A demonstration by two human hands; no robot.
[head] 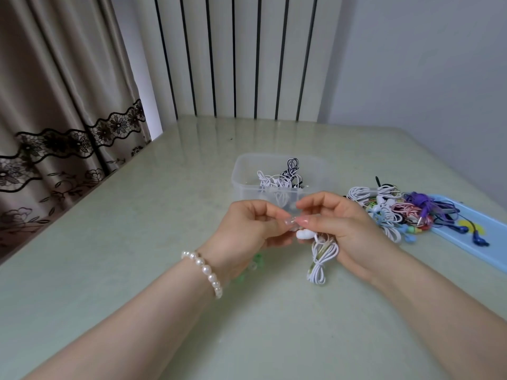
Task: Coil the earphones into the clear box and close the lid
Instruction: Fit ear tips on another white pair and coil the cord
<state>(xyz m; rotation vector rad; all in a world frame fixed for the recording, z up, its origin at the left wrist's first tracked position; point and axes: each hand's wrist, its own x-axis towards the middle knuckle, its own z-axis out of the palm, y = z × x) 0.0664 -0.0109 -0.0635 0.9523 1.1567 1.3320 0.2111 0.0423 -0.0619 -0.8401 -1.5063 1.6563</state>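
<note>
White earphones (319, 256) bundled, gripped in right hand (347, 229) w/ left hand (247, 229) pinching at earbud end, above table (137, 242). Clear box (241, 176) just behind, lid off, w/ coiled sets inside.

Both hands meet mid-frame, left hand (247, 226) & right hand (340, 223) fingers curled, pinching.

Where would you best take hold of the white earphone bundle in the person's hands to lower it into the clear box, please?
Probably at the upper end of the white earphone bundle, where the right hand already grips the gathered loops just below the earbuds. Come from above: the bundle hangs downward, so a grip there keeps the loops together and lets the tail drop first into the open clear box. The left hand pinches near the earbuds.
</note>
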